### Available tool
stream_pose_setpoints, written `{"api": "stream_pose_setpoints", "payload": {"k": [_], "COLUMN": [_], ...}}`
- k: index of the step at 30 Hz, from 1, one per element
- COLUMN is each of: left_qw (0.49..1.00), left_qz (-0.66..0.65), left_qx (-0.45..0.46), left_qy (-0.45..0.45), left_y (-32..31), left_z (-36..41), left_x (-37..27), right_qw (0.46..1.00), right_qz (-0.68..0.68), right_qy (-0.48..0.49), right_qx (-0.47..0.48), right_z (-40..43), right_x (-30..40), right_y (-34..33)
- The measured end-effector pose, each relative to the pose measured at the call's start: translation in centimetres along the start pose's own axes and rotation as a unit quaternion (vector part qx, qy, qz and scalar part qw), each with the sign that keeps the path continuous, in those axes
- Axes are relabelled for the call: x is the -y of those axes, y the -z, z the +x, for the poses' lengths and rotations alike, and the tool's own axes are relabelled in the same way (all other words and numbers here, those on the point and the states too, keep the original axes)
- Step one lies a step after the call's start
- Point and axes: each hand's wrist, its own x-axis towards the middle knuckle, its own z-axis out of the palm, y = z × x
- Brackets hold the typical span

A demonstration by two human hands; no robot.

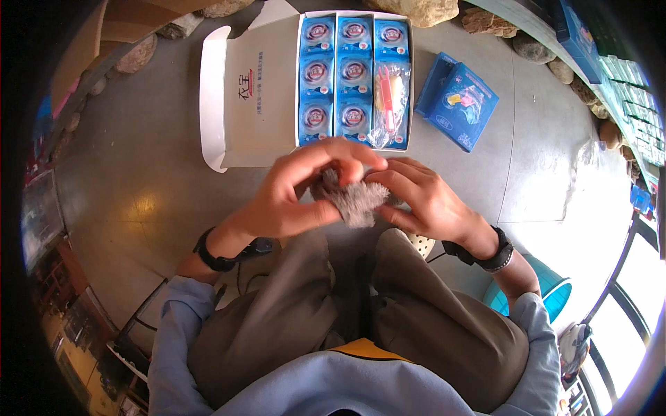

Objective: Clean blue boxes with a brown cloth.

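Note:
My left hand [296,192] and my right hand [421,195] both grip a fuzzy grey-brown cloth [359,200], bunched between them above my knees. Just beyond my hands lies an open white cardboard box [270,99], its lid folded out to the left. Blue packets [354,73] with round emblems fill it in rows. On its right column rests a clear plastic bag [398,96] holding a pink plastic tool and something pale. Two blue flat boxes [460,106], one partly over the other, lie to the right of the white box.
Large stones [416,10] edge the grey floor at the far side. A turquoise plastic bin [556,296] stands beyond my right forearm. Clear plastic film [583,171] lies on the right. Shelves with goods [629,104] line the upper right, and a brown cardboard box [125,23] is at upper left.

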Motion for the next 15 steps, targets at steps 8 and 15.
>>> {"api": "stream_pose_setpoints", "payload": {"k": [8,15], "left_qw": [0.966,0.816], "left_qz": [-0.016,-0.478], "left_qx": [-0.248,-0.190], "left_qy": [0.069,0.266], "left_y": [2.2,-0.5], "left_z": [0.1,-0.5], "left_x": [2.2,7.7], "right_qw": [0.976,0.959], "right_qz": [0.038,-0.003], "right_qy": [-0.201,-0.257], "right_qx": [-0.072,-0.117], "right_z": [0.4,0.8], "right_x": [1.8,1.5], "right_y": [1.4,1.0]}}
